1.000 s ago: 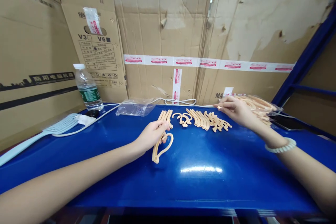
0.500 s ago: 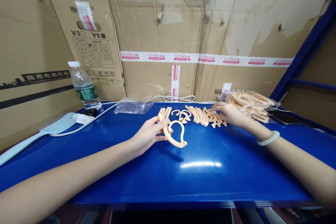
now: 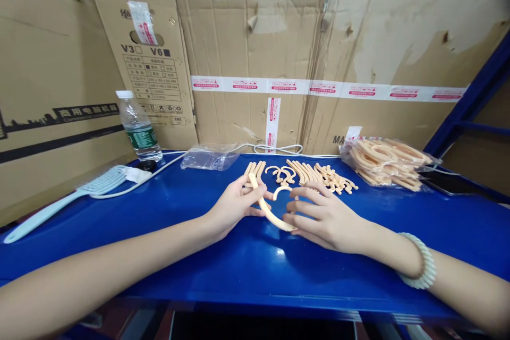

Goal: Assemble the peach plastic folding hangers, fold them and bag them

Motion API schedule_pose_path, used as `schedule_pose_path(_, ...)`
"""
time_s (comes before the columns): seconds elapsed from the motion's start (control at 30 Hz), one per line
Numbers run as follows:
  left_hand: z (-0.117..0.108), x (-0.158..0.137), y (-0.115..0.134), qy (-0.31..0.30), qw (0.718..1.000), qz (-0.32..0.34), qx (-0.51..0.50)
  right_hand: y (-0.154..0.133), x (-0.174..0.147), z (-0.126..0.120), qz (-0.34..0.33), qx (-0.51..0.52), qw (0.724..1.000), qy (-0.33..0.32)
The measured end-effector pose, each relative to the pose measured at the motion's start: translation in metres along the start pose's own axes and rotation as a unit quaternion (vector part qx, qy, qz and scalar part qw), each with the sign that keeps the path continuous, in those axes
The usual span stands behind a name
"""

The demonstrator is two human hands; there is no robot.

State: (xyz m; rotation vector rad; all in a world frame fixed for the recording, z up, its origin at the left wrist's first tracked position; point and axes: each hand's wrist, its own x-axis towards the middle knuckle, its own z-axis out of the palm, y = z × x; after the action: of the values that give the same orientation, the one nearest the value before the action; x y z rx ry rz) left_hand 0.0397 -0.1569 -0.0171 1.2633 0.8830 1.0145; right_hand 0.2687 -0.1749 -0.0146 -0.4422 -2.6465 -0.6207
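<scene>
My left hand (image 3: 235, 204) pinches the upper end of a beige curved plastic clothes hanger arm (image 3: 272, 217) above the blue table. A beige hook (image 3: 281, 189) curves up beside it. My right hand (image 3: 332, 218), with a pale bracelet at the wrist, closes its fingers round the lower end, hiding the joint of arm and hook. Behind the hands lie loose hanger parts: straight arms (image 3: 260, 168) at left, several hooks (image 3: 283, 172), a row of arms (image 3: 305, 171), and a pile of small beige pieces (image 3: 338, 178) at right.
A clear bag of beige hanger parts (image 3: 386, 162) sits at back right, beside a dark phone (image 3: 448, 183). Farther left are an empty clear bag (image 3: 209, 158), a white cable (image 3: 171, 162), a water bottle (image 3: 139, 130) and a light blue hairbrush (image 3: 91, 183). Cardboard (image 3: 247, 42) walls the back.
My right hand has come from the small-parts pile to the lower end of the hanger arm and closed round it. My left hand keeps its hold. The view has shifted slightly.
</scene>
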Motion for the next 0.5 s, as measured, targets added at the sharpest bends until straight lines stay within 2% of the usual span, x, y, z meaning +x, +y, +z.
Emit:
schedule_pose_path(0.1, -0.001, 0.0, -0.002, 0.07, 0.995, 0.067, 0.027, 0.001, -0.002, 0.002, 0.03, 0.053, 0.998, -0.006)
schedule_pose_path(0.17, -0.003, -0.001, -0.003, 0.1, 0.973, 0.176, 0.109, 0.001, -0.002, 0.003, 0.055, 0.072, 0.996, -0.005)
schedule_pose_path(0.2, -0.004, -0.002, -0.003, 0.101, 0.947, 0.246, 0.181, 0.001, -0.002, 0.003, 0.067, 0.076, 0.995, -0.002)
schedule_pose_path(0.23, -0.005, -0.004, -0.003, 0.091, 0.906, 0.318, 0.264, 0.001, -0.002, 0.003, 0.078, 0.078, 0.994, 0.0)
schedule_pose_path(0.3, -0.005, -0.009, -0.002, 0.049, 0.795, 0.437, 0.419, 0.0, -0.002, 0.004, 0.097, 0.079, 0.992, 0.002)
schedule_pose_path(0.37, -0.005, -0.015, -0.001, 0.008, 0.696, 0.496, 0.52, -0.002, -0.002, 0.004, 0.108, 0.083, 0.991, 0.002)
schedule_pose_path(0.43, -0.004, -0.019, 0.0, -0.014, 0.638, 0.516, 0.572, -0.005, -0.001, 0.003, 0.113, 0.089, 0.99, 0.004)
schedule_pose_path(0.5, -0.003, -0.021, -0.001, -0.017, 0.607, 0.524, 0.597, -0.009, 0.0, 0.003, 0.12, 0.094, 0.988, 0.006)
